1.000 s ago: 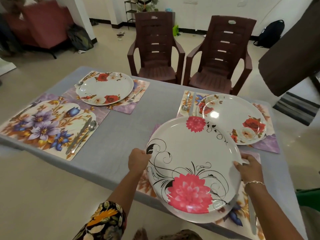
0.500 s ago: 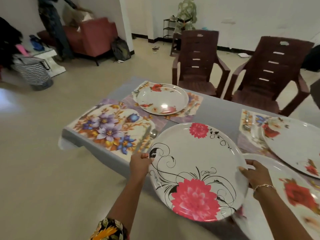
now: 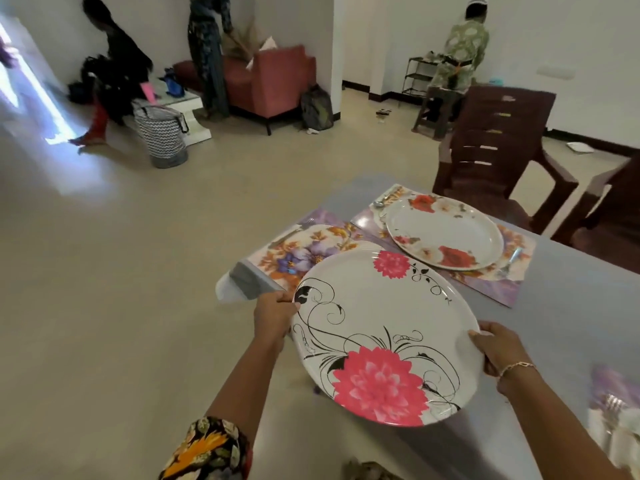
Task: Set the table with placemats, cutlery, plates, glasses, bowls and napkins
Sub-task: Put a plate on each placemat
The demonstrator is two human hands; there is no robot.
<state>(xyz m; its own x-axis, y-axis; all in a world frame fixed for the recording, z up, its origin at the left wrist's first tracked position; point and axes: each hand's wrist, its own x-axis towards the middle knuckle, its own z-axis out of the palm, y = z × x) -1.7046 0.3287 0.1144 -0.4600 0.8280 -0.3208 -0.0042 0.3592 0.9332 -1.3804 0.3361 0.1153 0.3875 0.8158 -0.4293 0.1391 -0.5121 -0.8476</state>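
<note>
Counter [image 3: 571, 306]: grey cloth, plateless floral placemat [image 3: 294, 251] at its 10 o'clock corner. Pink-flower plate [image 3: 381, 323]: held aloft just short of that mat. I judge it rigid, light, glossy and chippable. Your left hand [image 3: 273, 313] and right hand [image 3: 491, 348] clasp its rim at 9 and 3 o'clock, which suits it.

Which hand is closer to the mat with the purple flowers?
Left. The left hand grips the pink-flower plate at the rim right beside that mat; the right hand grips the opposite rim, farther off.

Bright daylight glares across the floor [image 3: 52, 133] at far left; edges bend and smear with motion blur.
</note>
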